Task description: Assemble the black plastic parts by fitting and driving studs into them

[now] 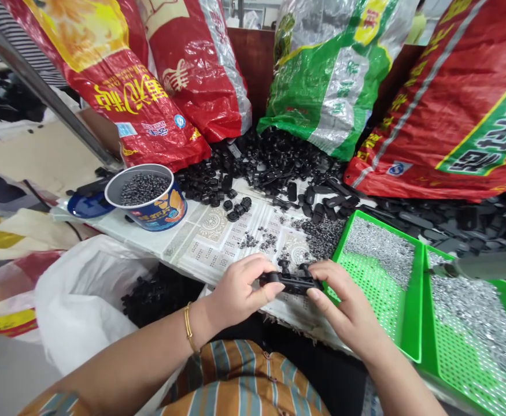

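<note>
Between my two hands is a long black plastic part point(295, 283), held level just above the table's front edge. My left hand point(246, 283) pinches its left end between thumb and fingers. At the other end, the thumb and fingers of my right hand point(343, 294) close on it. Small black knobs stick up from its far side. Just beyond lie tiny dark pieces point(322, 237) spread over the patterned tabletop point(213, 248), with a few black wheel-like pieces point(239, 209) farther left.
Green perforated trays point(418, 312) of small silvery pieces stand at right. A blue tub point(159, 211) of dark pellets is at left. Black parts point(261, 162) pile up before red and green sacks point(322, 86). A white bag point(79, 300) hangs below left; a grey tool point(487, 266) reaches over the trays.
</note>
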Motion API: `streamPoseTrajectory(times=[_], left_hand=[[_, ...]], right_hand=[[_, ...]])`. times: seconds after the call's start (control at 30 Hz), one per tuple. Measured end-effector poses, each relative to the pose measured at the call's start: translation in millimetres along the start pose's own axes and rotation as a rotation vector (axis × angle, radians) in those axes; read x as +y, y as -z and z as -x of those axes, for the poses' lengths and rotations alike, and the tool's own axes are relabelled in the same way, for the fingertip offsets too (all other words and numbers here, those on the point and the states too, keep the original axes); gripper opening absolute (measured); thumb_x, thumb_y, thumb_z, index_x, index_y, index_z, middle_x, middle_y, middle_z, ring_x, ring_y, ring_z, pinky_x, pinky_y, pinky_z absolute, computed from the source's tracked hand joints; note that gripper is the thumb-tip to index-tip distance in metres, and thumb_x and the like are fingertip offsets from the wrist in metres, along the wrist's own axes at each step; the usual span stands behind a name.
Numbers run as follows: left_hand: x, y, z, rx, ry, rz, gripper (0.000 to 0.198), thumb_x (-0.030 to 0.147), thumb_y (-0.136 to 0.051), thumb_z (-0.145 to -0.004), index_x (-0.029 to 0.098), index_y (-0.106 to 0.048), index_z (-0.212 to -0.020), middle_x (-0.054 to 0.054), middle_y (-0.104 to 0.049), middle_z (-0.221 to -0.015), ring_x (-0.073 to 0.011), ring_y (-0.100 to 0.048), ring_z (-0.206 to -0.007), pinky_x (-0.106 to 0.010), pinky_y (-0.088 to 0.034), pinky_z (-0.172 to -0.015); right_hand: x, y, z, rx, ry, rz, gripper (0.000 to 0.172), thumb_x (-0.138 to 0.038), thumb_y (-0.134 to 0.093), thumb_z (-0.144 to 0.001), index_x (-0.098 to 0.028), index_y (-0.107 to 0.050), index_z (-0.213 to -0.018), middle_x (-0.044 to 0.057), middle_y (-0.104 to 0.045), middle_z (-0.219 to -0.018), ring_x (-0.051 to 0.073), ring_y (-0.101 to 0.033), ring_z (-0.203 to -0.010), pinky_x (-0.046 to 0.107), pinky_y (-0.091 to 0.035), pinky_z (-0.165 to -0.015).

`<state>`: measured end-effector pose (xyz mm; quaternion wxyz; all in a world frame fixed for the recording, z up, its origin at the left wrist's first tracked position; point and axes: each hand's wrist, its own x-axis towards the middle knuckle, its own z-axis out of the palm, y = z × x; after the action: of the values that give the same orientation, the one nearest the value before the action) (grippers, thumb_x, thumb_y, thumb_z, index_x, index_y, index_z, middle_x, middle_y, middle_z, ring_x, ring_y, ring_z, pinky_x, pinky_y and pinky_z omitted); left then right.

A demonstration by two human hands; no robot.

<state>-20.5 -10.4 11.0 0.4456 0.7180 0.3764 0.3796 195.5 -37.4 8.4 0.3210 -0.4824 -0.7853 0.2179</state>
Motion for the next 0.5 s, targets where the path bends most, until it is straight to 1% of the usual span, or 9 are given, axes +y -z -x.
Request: streamPoseTrajectory(times=[0.17, 0.27, 0.4, 0.5], left_hand=[[-4.1, 3.9, -0.7, -0.1, -0.02, -0.059, 0.016, 0.029, -0.056, -0.078, 0.019, -0.065, -0.086, -0.005, -0.055, -0.075, -0.0157, -0.049, -0.069, -0.025, -0.036, -0.067], [-3.4, 4.7, -1.2, -0.105, -0.01, -0.073, 0.012, 0.027, -0.055, -0.079, 0.018, -0.063, -0.082, -0.004, -0.053, -0.073, -0.015, -0.047, -0.068, -0.025, -0.035, -0.065], [-0.9, 6.1, -1.6, -0.135, 0.004, -0.047, 0.009, 0.026, -0.055, -0.079, 0.018, -0.059, -0.081, -0.003, -0.051, -0.075, -0.014, -0.047, -0.069, -0.024, -0.035, -0.065], [-0.9, 5.8, 0.5, -0.102, 0.02, -0.05, 0.008, 0.026, -0.055, -0.079, 0.018, -0.057, -0.077, -0.001, -0.05, -0.073, -0.0133, -0.046, -0.068, -0.023, -0.035, -0.065]], right_hand=[[0.2, -4.0, 3.9, 0.02, -0.045, -0.049, 0.006, -0.025, -0.051, -0.082, -0.022, -0.051, -0.088, 0.005, -0.057, -0.088, 0.02, -0.053, -0.088, 0.036, -0.043, -0.076], [-0.5, -3.9, 5.5, 0.04, -0.05, -0.057, 0.006, -0.024, -0.052, -0.082, -0.022, -0.051, -0.087, 0.005, -0.057, -0.088, 0.02, -0.053, -0.087, 0.036, -0.043, -0.077], [-3.3, -4.4, 3.3, 0.067, -0.021, -0.054, 0.009, -0.023, -0.054, -0.08, -0.022, -0.051, -0.089, 0.005, -0.057, -0.088, 0.021, -0.053, -0.09, 0.038, -0.042, -0.08], [-5.5, -6.9, 0.6, 0.045, -0.034, -0.087, 0.009, -0.024, -0.053, -0.081, -0.022, -0.051, -0.09, 0.005, -0.057, -0.09, 0.02, -0.053, -0.093, 0.038, -0.043, -0.082]])
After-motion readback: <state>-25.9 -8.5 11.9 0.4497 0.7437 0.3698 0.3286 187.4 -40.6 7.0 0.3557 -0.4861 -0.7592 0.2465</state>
